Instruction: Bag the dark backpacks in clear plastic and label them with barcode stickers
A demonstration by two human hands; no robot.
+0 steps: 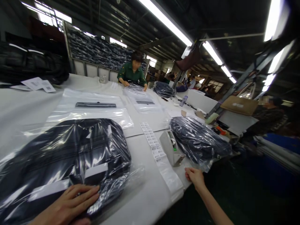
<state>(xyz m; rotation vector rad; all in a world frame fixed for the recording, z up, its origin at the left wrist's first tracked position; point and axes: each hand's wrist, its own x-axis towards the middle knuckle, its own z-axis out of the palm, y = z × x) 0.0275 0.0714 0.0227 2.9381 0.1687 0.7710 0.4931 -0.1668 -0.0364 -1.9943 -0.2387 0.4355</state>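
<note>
A dark backpack (70,150) in a clear plastic bag lies on the table at the left front, with white labels showing on it. My left hand (72,200) rests on top of this wrapped backpack, its fingers stretched out flat. By the table's front edge is my right hand (195,177), its fingers curled together in a pinch. Anything between those fingertips is too small to make out. Just beyond it stands a tape dispenser (170,148), and a strip of printed barcode labels (153,147) runs alongside. Another wrapped dark backpack (197,137) lies behind my right hand.
Clear plastic bags (93,97) lie flat on the white table (138,156). Across it, a co-worker (132,73) handles another plastic bag (140,98). Paper labels (37,84) and dark bags (30,62) are at left. Another person (269,114) is at right.
</note>
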